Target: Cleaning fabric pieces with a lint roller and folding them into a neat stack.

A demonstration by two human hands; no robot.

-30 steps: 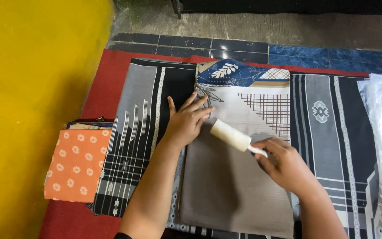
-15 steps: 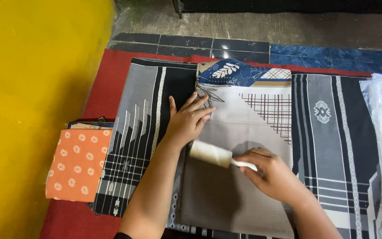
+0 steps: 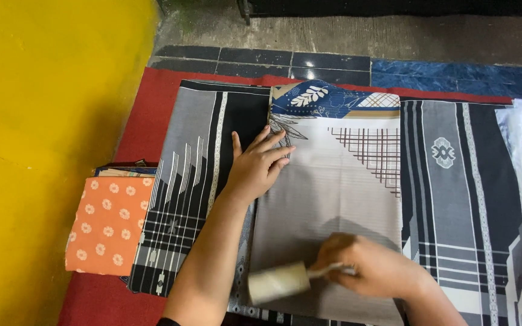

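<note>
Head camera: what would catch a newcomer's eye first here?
The right hand runs a white lint roller over the near end of a folded grey cloth, while the left hand presses its far left edge flat. Left of them lie an orange flowered cloth and a bright yellow floor.

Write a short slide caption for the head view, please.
Right hand rolls a lint roller over folded cloth; left hand presses it flat.
</note>
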